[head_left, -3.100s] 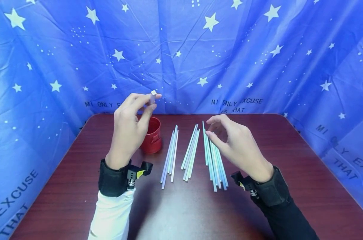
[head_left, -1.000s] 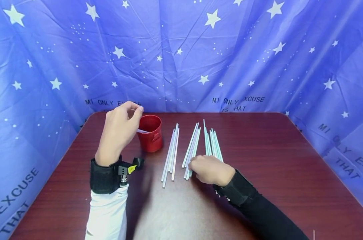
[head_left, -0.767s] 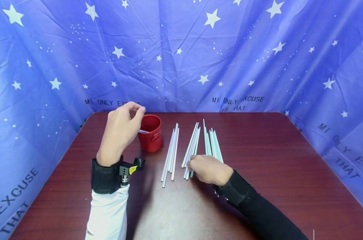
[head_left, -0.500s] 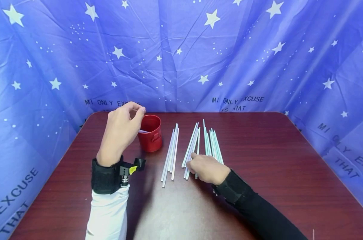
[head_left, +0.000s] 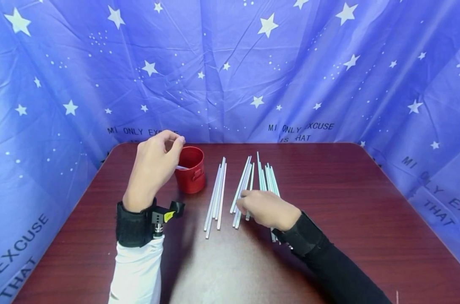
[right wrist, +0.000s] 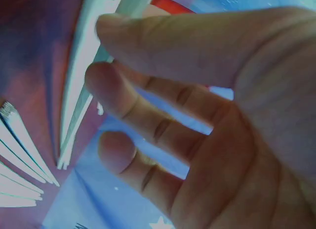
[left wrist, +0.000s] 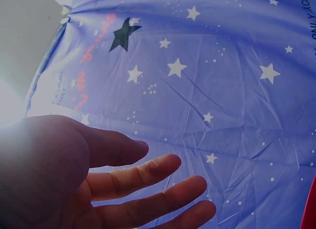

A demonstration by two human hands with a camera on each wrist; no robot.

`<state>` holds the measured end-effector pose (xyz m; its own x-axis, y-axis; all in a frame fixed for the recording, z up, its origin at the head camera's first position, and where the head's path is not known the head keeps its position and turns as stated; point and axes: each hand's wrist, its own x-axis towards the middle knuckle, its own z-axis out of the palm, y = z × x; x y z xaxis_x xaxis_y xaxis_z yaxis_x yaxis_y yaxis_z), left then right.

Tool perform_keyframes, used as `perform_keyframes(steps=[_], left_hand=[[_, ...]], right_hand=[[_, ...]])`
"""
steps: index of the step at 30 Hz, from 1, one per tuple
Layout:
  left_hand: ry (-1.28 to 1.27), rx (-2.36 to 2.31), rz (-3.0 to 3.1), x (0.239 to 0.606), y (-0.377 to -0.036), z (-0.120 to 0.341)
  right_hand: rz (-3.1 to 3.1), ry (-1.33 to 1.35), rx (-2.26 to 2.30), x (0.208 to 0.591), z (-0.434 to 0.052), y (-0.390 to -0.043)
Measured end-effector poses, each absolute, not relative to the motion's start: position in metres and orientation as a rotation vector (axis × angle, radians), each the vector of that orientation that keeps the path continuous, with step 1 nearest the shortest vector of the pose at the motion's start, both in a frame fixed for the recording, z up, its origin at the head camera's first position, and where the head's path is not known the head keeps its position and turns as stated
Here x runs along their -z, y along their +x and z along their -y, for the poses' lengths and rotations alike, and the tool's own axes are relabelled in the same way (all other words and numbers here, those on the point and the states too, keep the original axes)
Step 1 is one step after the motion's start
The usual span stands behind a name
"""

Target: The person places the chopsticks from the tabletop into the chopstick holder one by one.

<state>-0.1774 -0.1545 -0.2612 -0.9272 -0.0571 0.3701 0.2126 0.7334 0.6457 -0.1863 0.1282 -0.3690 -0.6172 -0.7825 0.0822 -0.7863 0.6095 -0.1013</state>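
Note:
My left hand [head_left: 151, 169] hovers beside the red bucket [head_left: 191, 181], partly covering its left rim. The left wrist view shows that hand's fingers [left wrist: 143, 174] loosely extended, holding nothing. A pale chopstick [head_left: 182, 167] shows inside the bucket's mouth. My right hand [head_left: 269, 209] pinches a chopstick [head_left: 251, 177] between thumb and fingers; in the right wrist view this chopstick [right wrist: 81, 103] runs alongside other pale ones. It stands slightly apart, on the right of the middle group of chopsticks [head_left: 240, 185].
Another group of chopsticks [head_left: 215, 198] lies to the left, and a greenish group [head_left: 262, 177] lies to the right, partly under my right hand. All rest on a dark red wooden table [head_left: 328, 181]. A blue star-printed curtain [head_left: 230, 84] surrounds its back and sides.
My left hand, which pinched a pale chopstick higher up, has come down and let go. My right hand has moved to the middle group and drawn one chopstick rightward from it.

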Motion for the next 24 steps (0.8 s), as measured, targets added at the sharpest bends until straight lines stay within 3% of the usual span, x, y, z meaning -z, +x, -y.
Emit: perform_keyframes(steps=[11,24], left_hand=[[-0.128,1.025,2.564,0.262,-0.178,0.153],[-0.205,1.005,2.56,0.265,-0.182,0.141]], right_hand=[[2.654,1.38,-0.497,0.331,-0.137,-0.183],[2.515,1.119,-0.691,0.296,-0.144,-0.179]])
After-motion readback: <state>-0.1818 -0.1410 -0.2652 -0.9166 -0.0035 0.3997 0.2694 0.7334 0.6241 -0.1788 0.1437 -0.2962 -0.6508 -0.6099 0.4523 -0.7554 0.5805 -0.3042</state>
